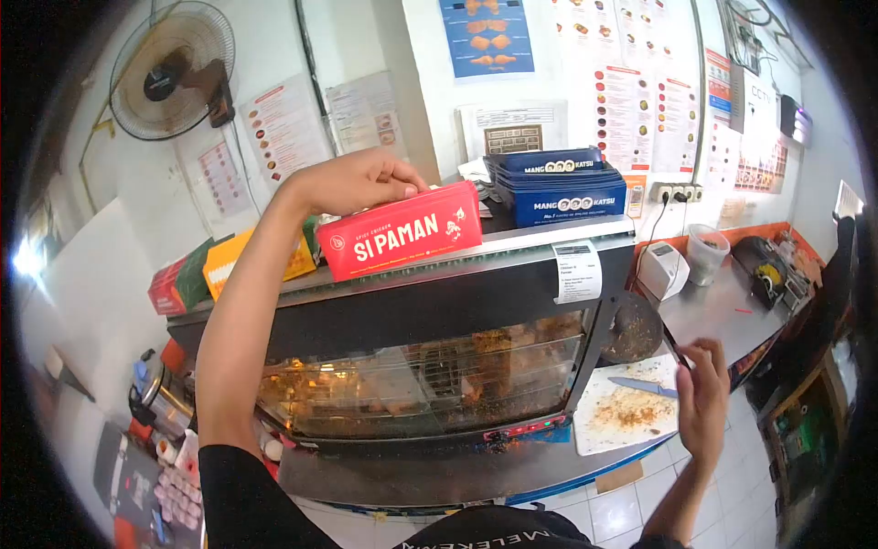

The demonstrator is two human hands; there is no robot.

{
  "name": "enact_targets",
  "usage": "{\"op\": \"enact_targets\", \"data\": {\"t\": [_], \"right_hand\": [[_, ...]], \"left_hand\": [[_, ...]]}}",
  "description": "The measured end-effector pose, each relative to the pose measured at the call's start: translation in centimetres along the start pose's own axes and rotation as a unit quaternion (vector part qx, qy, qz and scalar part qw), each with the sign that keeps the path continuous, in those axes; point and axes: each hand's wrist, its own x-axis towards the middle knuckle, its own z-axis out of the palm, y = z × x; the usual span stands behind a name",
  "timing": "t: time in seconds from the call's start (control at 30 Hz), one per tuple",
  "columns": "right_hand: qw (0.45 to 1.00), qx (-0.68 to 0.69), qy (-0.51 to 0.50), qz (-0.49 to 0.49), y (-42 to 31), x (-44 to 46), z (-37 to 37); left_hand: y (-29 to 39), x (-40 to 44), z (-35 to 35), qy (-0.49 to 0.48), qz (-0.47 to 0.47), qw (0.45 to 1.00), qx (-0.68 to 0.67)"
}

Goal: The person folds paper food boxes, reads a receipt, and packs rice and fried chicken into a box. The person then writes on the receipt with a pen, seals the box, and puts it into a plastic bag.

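My left hand (361, 178) reaches up to a red food box (400, 233) printed "SI PAMAN", on top of a glass-fronted food warmer (430, 320). Its fingers are curled over the box's upper edge, and their tips are partly hidden. My right hand (702, 398) is at the warmer's right side, above a white cutting board (599, 425) strewn with brown crumbs. Its fingers are closed on a thin dark utensil (675, 346), whose kind I cannot make out. A knife (643, 387) lies on the board.
Stacked blue boxes (565, 197) stand right of the red one, a yellow box (261, 261) left. Fried food shows behind the warmer's glass. Beside the board sits a dark round object (633, 328). A white device (661, 270) and a clear tub (706, 254) stand farther right.
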Motion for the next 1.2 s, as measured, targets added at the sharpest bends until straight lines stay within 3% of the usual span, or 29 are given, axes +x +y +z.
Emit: {"op": "enact_targets", "data": {"t": [0.03,0.1,0.2,0.3,0.4,0.5,0.6,0.7,0.87,0.97,1.1,1.2], "right_hand": [[0.999,-0.038,-0.012,-0.004,1.4,-1.0,-0.6],[0.996,-0.002,-0.051,0.071,3.9,-3.5,-1.3],[0.991,0.047,-0.065,0.109,5.0,-5.4,-1.8],[0.99,0.08,-0.063,0.097,5.0,-5.3,-1.6],[0.996,0.06,-0.063,0.024,4.6,-3.9,-1.1],[0.986,0.135,-0.079,-0.057,4.2,-1.6,-0.1],[0.978,0.16,-0.098,-0.091,3.1,1.0,0.2],[0.963,0.186,-0.124,-0.15,1.1,4.7,1.0],[0.909,0.218,-0.126,-0.332,-4.6,12.8,4.5],[0.865,0.244,-0.051,-0.435,-8.7,18.3,9.2],[0.859,0.209,-0.06,-0.463,-11.5,21.3,15.3],[0.859,0.16,-0.046,-0.483,-12.3,21.2,16.4]], "left_hand": [[0.5,0.1,-0.2,0.008,0.004,1.0,0.027],[1.2,0.1,-0.1,0.024,0.01,0.997,0.071],[1.1,1.0,-0.7,0.001,0.013,0.998,0.055],[2.4,1.4,-1.7,-0.032,-0.035,0.996,0.072],[3.0,1.1,-2.9,-0.031,-0.058,0.994,0.091],[0.6,0.8,-2.8,0.087,-0.004,0.996,0.019],[0.0,0.1,-2.3,0.213,-0.022,0.976,-0.047],[0.6,-0.2,-2.6,0.265,-0.056,0.962,-0.022],[2.9,1.9,-0.3,0.067,-0.068,0.995,0.016],[2.1,3.7,0.8,0.066,-0.071,0.995,-0.028],[3.6,3.4,0.6,0.054,-0.083,0.993,-0.063],[3.8,2.6,-1.5,0.183,-0.097,0.978,-0.034]]}}
